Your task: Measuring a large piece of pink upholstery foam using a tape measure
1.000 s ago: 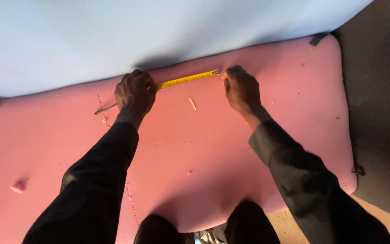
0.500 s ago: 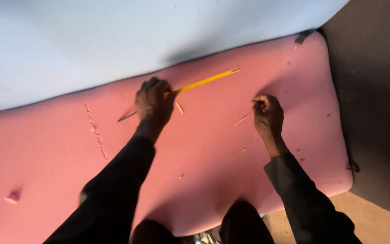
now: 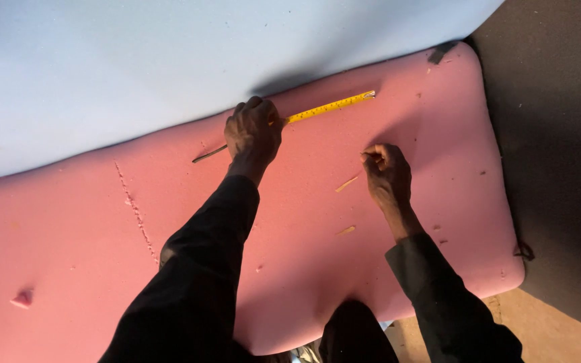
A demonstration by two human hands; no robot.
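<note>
**Hands on pink foam, tape laid along the upper edge**

Measuring tape (image 3: 329, 106), yellow and thin, lies slanted across the upper middle of the frame, its free end up and to the right, close to the seam where the pink foam slab (image 3: 68, 235) meets the pale blue sheet (image 3: 136, 67) above it. My left hand (image 3: 253, 131) rests knuckles-up over the lower end of the tape, fingers curled and pressing down on it; a dark, thin rod or strap (image 3: 208, 154) sticks out to the left from under that hand, and I cannot tell what it is.

A second ago both my hands were up at the tape, the right at its far end. Half a second ago the right had let go and dropped below it, and now it sits lower again, right of centre, well apart from the tape. My right hand (image 3: 386, 173) has its fingertips pinched together on something small; whether that is a marker or a sliver of foam I cannot tell. The tape meanwhile stays stretched out under my left hand alone.

Pale foam slivers (image 3: 347, 183) lie just left of the right hand, a dotted score line (image 3: 136, 215) runs down the slab at left of centre, and dark floor (image 3: 559, 168) fills the right edge.
</note>
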